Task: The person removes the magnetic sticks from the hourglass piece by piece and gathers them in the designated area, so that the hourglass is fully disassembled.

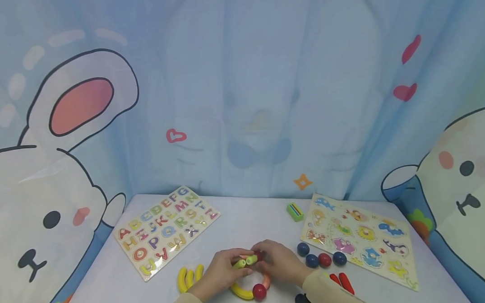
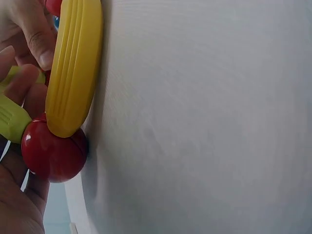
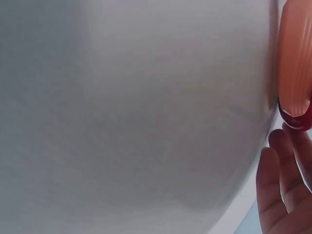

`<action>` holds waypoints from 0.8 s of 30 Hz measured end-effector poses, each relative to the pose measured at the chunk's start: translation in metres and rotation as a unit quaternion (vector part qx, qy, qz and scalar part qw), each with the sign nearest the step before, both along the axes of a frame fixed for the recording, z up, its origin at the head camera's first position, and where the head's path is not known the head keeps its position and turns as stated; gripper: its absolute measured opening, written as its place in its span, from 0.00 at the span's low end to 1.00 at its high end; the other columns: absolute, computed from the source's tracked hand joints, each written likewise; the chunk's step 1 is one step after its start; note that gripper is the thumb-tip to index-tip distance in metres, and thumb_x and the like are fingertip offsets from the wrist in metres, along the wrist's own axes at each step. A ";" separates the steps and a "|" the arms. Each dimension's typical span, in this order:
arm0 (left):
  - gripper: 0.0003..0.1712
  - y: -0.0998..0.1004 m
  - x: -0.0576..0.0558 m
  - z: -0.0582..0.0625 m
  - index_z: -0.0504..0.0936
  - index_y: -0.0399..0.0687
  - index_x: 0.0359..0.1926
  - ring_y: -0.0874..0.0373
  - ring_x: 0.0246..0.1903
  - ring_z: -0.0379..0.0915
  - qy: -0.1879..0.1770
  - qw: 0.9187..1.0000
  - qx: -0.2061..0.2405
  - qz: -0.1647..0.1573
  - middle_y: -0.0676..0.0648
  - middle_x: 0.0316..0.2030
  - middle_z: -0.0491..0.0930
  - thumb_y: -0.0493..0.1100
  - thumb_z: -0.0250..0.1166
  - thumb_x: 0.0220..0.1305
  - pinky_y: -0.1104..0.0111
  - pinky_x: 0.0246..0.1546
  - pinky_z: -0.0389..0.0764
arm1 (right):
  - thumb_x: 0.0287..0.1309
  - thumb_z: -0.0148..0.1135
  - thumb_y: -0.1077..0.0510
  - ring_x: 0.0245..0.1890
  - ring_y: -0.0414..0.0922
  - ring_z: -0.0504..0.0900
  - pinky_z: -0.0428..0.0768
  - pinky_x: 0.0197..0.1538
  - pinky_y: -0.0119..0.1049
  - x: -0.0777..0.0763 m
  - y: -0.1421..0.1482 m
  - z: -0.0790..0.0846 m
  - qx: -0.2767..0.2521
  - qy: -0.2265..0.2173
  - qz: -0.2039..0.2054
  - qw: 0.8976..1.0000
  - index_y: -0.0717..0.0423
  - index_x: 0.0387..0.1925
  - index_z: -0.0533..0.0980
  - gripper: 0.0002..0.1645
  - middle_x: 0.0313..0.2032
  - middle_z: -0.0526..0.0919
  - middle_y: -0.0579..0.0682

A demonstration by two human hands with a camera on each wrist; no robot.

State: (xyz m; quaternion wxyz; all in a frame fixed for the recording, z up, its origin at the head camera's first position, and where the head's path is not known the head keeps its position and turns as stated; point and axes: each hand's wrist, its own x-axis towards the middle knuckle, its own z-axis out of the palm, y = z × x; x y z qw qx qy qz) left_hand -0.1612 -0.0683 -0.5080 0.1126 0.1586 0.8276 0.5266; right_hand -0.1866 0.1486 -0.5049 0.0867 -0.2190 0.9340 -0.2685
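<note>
Between the two hands, which are close together above a white table (image 1: pixel 249 219), sit two green sticks (image 1: pixel 239 263), side by side and pointing toward the wearer. The left hand (image 1: pixel 223 269) has its thumb and fingers around the nearer-left one, beside a red ball (image 2: pixel 54 152) that meets the end of a curved yellow stick (image 1: pixel 242 293). The right hand (image 1: pixel 280 261) pinches a second red ball (image 1: pixel 259 255), which touches an orange stick (image 1: pixel 266 281). Just below both hands, a third red ball (image 1: pixel 259 292) lies between the yellow and orange sticks, completing a curve. Left of the left hand are loose yellow sticks (image 1: pixel 190 278), with a letter board (image 1: pixel 169 231) beyond them. Right of the right hand lie blue balls (image 1: pixel 312 261) with one red among them, red sticks (image 1: pixel 346 283) by the sleeve (image 1: pixel 327 292), and an animal board (image 1: pixel 362 239) farther out. Beyond the right hand rests a striped green block (image 1: pixel 295 212).
</note>
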 end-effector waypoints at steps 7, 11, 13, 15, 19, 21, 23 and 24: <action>0.17 -0.005 0.001 -0.001 0.86 0.63 0.48 0.61 0.44 0.78 0.024 0.999 -0.033 0.023 0.63 0.43 0.83 0.45 0.76 0.56 0.63 0.47 0.81 | 0.54 0.74 0.51 0.45 0.37 0.78 0.81 0.51 0.43 0.004 0.000 0.000 0.019 0.041 -0.002 0.999 0.38 0.46 0.81 0.17 0.43 0.79 0.34; 0.14 -0.008 0.001 -0.001 0.86 0.64 0.43 0.61 0.39 0.75 0.027 0.997 -0.053 0.040 0.63 0.40 0.81 0.47 0.76 0.55 0.65 0.41 0.80 | 0.52 0.75 0.52 0.43 0.36 0.76 0.81 0.49 0.41 0.006 -0.004 0.000 0.025 0.074 0.004 0.997 0.35 0.42 0.82 0.15 0.43 0.79 0.34; 0.13 -0.009 0.002 -0.001 0.86 0.62 0.41 0.59 0.41 0.76 0.034 0.996 -0.063 0.050 0.61 0.42 0.81 0.48 0.77 0.54 0.63 0.42 0.80 | 0.51 0.76 0.53 0.41 0.35 0.75 0.81 0.47 0.39 0.007 -0.005 0.001 0.027 0.091 0.010 0.995 0.35 0.40 0.82 0.15 0.43 0.79 0.34; 0.13 -0.011 0.002 0.000 0.86 0.60 0.41 0.57 0.45 0.76 0.049 0.994 -0.080 0.060 0.59 0.45 0.81 0.48 0.77 0.53 0.61 0.45 0.81 | 0.50 0.77 0.53 0.39 0.35 0.73 0.81 0.44 0.37 0.008 -0.006 0.002 0.028 0.098 0.012 0.995 0.35 0.39 0.82 0.14 0.42 0.78 0.34; 0.14 -0.014 0.003 0.001 0.87 0.55 0.41 0.56 0.47 0.77 0.082 0.987 -0.115 0.071 0.56 0.45 0.81 0.47 0.78 0.52 0.59 0.48 0.80 | 0.51 0.76 0.52 0.38 0.34 0.72 0.80 0.43 0.35 0.009 -0.005 0.002 0.033 0.088 0.006 0.996 0.36 0.39 0.82 0.13 0.39 0.77 0.32; 0.14 -0.015 0.004 0.001 0.86 0.55 0.40 0.58 0.43 0.77 0.081 0.986 -0.122 0.075 0.58 0.41 0.81 0.46 0.78 0.52 0.61 0.45 0.80 | 0.52 0.75 0.51 0.38 0.33 0.73 0.80 0.44 0.35 0.010 -0.004 0.001 0.034 0.074 -0.001 0.997 0.36 0.39 0.82 0.13 0.38 0.76 0.31; 0.13 -0.015 0.003 0.000 0.86 0.56 0.39 0.61 0.39 0.76 0.077 0.987 -0.118 0.073 0.60 0.37 0.80 0.45 0.78 0.51 0.65 0.41 0.80 | 0.52 0.75 0.49 0.39 0.33 0.73 0.80 0.45 0.36 0.012 -0.002 0.002 0.029 0.062 -0.006 0.998 0.37 0.40 0.82 0.13 0.37 0.76 0.31; 0.13 -0.015 0.003 0.000 0.86 0.56 0.39 0.62 0.37 0.75 0.069 0.989 -0.113 0.072 0.61 0.36 0.79 0.44 0.78 0.51 0.66 0.39 0.80 | 0.52 0.75 0.49 0.39 0.33 0.73 0.80 0.45 0.37 0.014 -0.001 0.002 0.025 0.058 -0.007 0.998 0.37 0.41 0.81 0.13 0.37 0.76 0.31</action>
